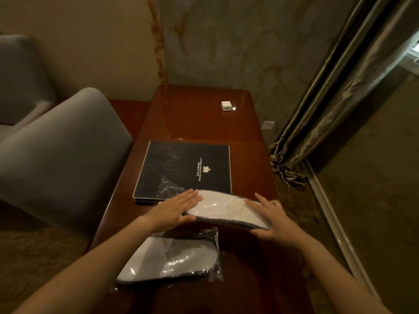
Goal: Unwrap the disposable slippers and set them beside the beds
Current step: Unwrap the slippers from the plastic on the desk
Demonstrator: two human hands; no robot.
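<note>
Glossy reddish wooden desk point(204, 123), dim room. Wrapped slipper pair point(224, 209), white with dark edging, gripped at each end by left hand point(175, 209) and right hand point(271, 219). Second wrapped pair point(172, 257) lying below left hand; black hotel folder point(188, 168) beyond.

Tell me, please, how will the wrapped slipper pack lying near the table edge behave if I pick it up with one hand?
The wrapped slipper pack is probably light and floppy: it is flat cloth, so the ends may droop. Its glossy plastic wrap looks slippery, and loose film sticks out at the corners, so the fingers may slide. It lies flat on the table, so it should not roll.
</note>
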